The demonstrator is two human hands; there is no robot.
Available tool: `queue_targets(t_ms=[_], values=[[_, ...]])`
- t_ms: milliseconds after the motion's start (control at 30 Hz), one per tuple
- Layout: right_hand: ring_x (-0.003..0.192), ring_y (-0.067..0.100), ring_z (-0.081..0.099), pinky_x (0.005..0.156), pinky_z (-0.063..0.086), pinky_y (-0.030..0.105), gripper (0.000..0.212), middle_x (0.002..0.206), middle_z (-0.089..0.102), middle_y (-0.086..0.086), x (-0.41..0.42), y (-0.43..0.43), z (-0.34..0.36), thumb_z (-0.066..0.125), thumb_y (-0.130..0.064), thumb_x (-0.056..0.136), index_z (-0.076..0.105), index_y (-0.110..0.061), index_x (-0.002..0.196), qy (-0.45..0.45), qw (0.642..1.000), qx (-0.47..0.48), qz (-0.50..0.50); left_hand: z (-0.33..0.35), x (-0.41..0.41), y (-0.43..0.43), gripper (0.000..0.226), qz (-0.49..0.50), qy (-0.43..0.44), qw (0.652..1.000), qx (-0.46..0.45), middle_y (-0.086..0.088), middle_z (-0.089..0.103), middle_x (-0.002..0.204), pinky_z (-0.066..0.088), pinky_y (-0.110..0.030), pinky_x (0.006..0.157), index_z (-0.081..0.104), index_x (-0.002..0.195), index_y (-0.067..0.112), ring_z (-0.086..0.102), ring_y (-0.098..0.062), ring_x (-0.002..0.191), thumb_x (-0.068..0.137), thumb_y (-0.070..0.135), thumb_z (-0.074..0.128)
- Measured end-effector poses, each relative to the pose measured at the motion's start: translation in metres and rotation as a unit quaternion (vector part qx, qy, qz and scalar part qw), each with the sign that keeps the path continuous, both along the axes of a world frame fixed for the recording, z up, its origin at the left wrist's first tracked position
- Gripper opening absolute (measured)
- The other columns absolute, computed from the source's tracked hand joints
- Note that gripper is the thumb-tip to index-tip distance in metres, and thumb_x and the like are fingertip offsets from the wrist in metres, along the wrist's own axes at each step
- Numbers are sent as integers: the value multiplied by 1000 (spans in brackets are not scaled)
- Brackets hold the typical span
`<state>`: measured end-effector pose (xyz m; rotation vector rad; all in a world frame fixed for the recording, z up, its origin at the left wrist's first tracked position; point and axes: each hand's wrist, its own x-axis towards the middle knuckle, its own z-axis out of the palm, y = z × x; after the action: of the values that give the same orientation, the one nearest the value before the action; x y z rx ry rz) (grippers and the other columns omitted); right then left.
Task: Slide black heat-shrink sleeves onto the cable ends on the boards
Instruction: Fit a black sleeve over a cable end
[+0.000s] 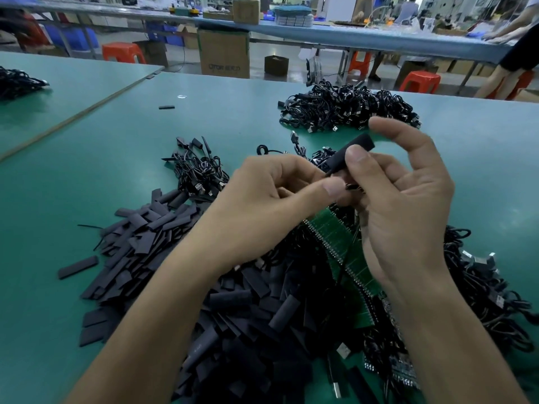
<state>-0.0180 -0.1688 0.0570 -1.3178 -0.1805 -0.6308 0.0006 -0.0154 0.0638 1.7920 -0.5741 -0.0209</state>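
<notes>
My right hand [408, 205] pinches a black heat-shrink sleeve [354, 151] between thumb and fingers, holding it tilted above the table. My left hand [271, 196] pinches the thin black cable end just below the sleeve's lower opening. Green circuit boards [341, 243] lie beneath both hands, partly hidden by my right palm. A big heap of loose black sleeves [180, 258] spreads under my left forearm.
Bundles of black cables lie at the back right [347, 107], in the middle [198, 170], at the right [484, 287] and far left [17, 83]. A single sleeve [166, 107] lies apart. Beyond the green table [87, 158] stand red stools, cartons and another bench with a person.
</notes>
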Motion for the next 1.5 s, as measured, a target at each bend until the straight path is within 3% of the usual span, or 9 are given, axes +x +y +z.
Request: queue_targets(t_ms=[133,267,433,600,767,1000,1133,1267,1500], values=[[65,18,69,61,56,27,40,73,70,2,0,-1,2,64,-2,94,57,-16,130,26,998,52,4,-14,6,7,39,-120,108,983,90,2,74,105,58,-40,90,66,107,28,72,-17,97,75,36,86],[67,20,70,62,56,26,23,76,71,2,1,-10,5,61,-2,96,63,-10,118,58,994,88,-19,-29,10,7,30,-98,127,987,28,-2,77,87,57,-25,73,69,104,16,71,-16,78,79,24,83],[77,19,75,61,58,26,43,97,73,5,4,-21,3,61,-13,99,51,-20,140,116,991,-10,-69,-44,38,16,32,93,100,989,-56,3,78,87,59,-23,65,65,110,23,76,-17,77,81,29,79],[68,6,69,52,55,21,36,82,74,-13,7,-34,1,54,1,95,70,-32,93,139,968,-175,-111,-62,118,46,29,355,26,934,-15,4,73,89,57,-31,76,66,120,17,71,-15,82,93,25,71],[38,1,46,37,32,10,40,73,70,-10,5,-38,-1,53,-2,95,68,-38,89,189,924,-308,-123,-79,163,73,16,431,56,892,126,-15,70,99,48,-40,90,65,94,9,65,-35,102,93,24,67],[102,24,55,88,43,33,25,101,59,0,-1,-37,1,62,-24,88,69,-32,111,273,799,-510,-164,-63,137,52,43,457,39,882,110,-18,47,137,33,-35,110,58,133,13,42,-33,131,94,31,65],[81,13,60,81,49,31,36,83,63,-8,-8,-30,3,72,-27,87,60,-34,120,285,795,-517,-141,-40,92,22,16,411,-15,912,10,-9,62,115,50,-45,98,63,108,26,60,-27,106,93,28,65],[77,7,63,75,49,29,47,77,68,-10,-8,-27,1,72,-18,87,56,-38,127,293,798,-509,-134,-16,51,0,6,299,-39,952,-45,18,63,72,47,-17,62,65,86,29,52,3,62,91,29,69],[89,15,62,82,50,34,58,78,68,-13,-3,-31,-1,71,-15,86,48,-37,134,301,805,-497,-120,-8,16,-11,8,136,-5,990,-25,21,59,61,39,-10,55,71,82,22,44,2,53,90,24,72]])
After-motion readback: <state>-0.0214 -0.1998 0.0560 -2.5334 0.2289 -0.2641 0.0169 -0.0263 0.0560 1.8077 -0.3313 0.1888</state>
